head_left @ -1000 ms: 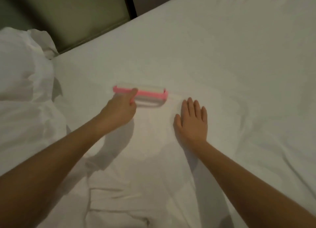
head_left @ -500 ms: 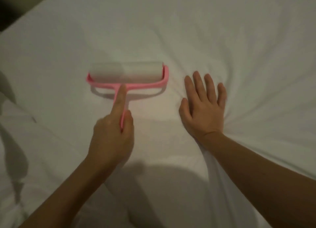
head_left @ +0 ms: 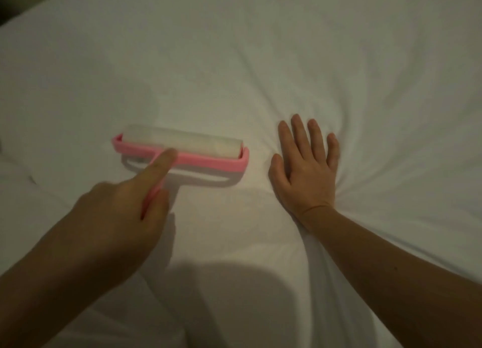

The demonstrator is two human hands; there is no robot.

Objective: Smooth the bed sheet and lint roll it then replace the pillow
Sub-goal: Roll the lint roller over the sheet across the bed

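Head view, 1 camera. The left hand (head_left: 114, 217) grips the pink handle of the lint roller (head_left: 182, 149), with its index finger (head_left: 161, 162) extended along the handle to the frame. The roll lies directly ahead of the grip on the bed sheet (head_left: 260, 60), its long axis crosswise to the handle. The right hand (head_left: 305, 165) presses flat, fingers straight, just right of the roll's end and apart from it. No brand or writing is legible. The pillow is out of view.

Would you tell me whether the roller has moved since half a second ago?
Yes: against the right hand flat on the sheet, the roller came toward the person, from fingertip level to thumb level.
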